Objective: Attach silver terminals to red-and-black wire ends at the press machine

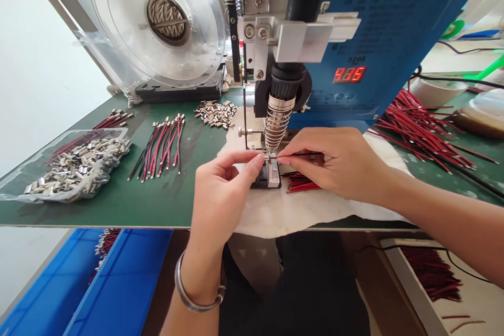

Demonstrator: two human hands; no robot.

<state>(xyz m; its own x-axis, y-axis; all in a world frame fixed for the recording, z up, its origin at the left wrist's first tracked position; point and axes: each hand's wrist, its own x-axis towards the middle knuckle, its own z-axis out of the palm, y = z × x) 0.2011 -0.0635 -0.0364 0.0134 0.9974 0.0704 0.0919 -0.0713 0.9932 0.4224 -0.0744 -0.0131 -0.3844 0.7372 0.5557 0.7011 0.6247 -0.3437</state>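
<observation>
Right hand [342, 163] held a thin wire [311, 154] in a closed pinch, its end at the metal jig [273, 173] beneath the spring-wrapped iron [280, 110], left hand [220, 189] nearly closed there, hold unclear; judged that a slip could misalign the wire or bring fingers against the iron.

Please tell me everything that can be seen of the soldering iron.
The soldering iron points downward, tilted slightly, before the blue machine. Its upper body and ribbed collar are black; beneath, a metal-looking coil narrows downward. A metal clamp grips it. The left hand and right hand are just below; contact at its end is unclear.
</observation>
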